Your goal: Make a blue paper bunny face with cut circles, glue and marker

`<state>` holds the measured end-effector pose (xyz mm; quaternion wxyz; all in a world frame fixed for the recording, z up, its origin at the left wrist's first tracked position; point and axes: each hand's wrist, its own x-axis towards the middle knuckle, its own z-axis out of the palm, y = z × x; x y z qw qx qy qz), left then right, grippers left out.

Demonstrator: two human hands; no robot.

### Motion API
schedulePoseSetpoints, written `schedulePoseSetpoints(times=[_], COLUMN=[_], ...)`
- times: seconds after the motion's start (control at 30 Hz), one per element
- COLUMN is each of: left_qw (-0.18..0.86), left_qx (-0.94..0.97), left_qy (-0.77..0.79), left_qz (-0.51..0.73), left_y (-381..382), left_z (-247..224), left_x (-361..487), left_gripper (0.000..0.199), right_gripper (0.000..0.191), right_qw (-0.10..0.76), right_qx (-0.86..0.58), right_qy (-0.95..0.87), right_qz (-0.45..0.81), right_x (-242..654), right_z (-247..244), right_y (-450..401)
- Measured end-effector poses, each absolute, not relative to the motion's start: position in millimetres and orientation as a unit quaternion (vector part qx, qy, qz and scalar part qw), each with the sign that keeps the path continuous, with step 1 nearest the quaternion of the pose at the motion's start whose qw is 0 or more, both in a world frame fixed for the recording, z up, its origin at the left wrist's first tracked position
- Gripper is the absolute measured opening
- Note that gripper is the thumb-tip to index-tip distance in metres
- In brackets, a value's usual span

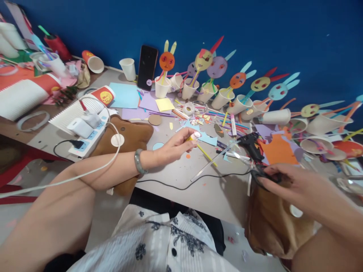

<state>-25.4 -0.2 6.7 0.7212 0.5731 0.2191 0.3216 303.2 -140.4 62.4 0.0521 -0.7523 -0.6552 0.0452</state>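
Note:
My left hand [176, 146] is held over the middle of the table, fingers pinched on a small yellow piece [191, 138], mostly hidden by the fingertips. A thin yellow stick [207, 155] slants away just beyond them; I cannot tell whether the hand touches it. Over the table's right side, my right hand [300, 187] grips scissors [262, 176] by their black handles, with the blades toward the table's middle. Close to the blades lie a black glue gun [251, 147] with its cord [181, 188] and a clear glue stick [208, 166].
Paper cups [162, 87] with rabbit-faced paper figures [166, 61] line the blue wall. A phone [147, 67] leans there. Paper scraps [210, 140] and colored sticks cover the table. At left are a power strip [89, 138] and a white cable [93, 172] crossing my left arm.

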Motion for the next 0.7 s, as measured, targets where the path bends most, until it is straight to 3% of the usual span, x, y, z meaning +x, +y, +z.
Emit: schedulePoseSetpoints(times=[0.1,0.23,0.47,0.7], left_qw=[0.708,0.682,0.642,0.632], left_qx=[0.586,0.615,0.641,0.640], left_qy=[0.226,0.214,0.188,0.206], left_qz=[0.323,0.332,0.376,0.386], left_y=[-4,-4,2,3], left_z=[9,8,-4,-17], left_x=[-27,-26,-22,-19], left_gripper=[0.031,0.038,0.042,0.039], right_gripper=[0.042,0.045,0.036,0.034], right_qw=[0.244,0.488,0.333,0.283], right_qx=[-0.740,-0.591,-0.532,-0.556], right_qy=[-0.623,-0.631,-0.778,-0.781], right_qz=[0.064,0.119,-0.024,-0.036], right_x=[280,236,216,225], right_z=[81,65,9,4], right_y=[-126,-91,-66,-71])
